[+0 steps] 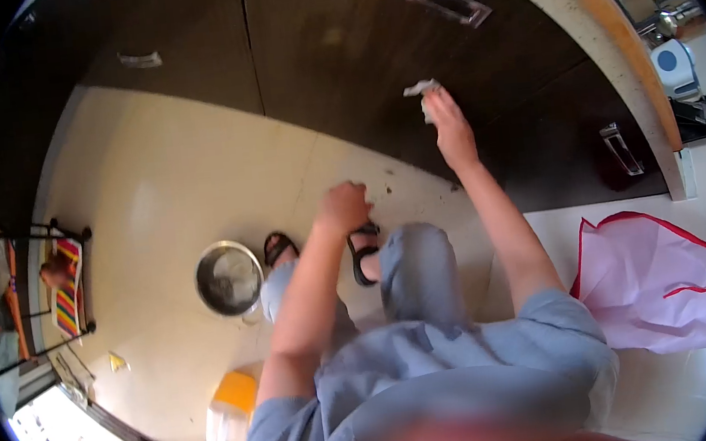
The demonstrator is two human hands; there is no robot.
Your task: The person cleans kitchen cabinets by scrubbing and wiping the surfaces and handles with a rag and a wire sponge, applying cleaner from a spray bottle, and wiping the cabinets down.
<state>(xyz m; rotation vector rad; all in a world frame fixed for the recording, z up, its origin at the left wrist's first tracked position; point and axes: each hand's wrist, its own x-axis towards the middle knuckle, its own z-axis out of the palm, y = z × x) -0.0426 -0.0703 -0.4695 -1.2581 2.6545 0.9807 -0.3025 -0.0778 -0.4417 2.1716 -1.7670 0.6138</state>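
Observation:
My right hand (451, 128) presses a crumpled white cloth (423, 88) to the front of a dark brown cabinet (370, 55). The cloth sticks out past the fingertips, and the rest of it is hidden by the hand. Over the floor, above my sandalled feet, my left hand (343, 208) is closed with its fingers curled in. Whether anything is inside it is hidden. A round steel pot (203, 281) stands on the floor to the left of my feet, with something whitish and watery in it.
Dark crumbs (390, 189) lie along the cabinet's foot. Behind the pot is a clear container with an orange lid (236, 393). A wheeled black rack (40, 314) stands at the left. A white and red cloth bag (653, 292) lies at the right, below the counter edge (598, 14).

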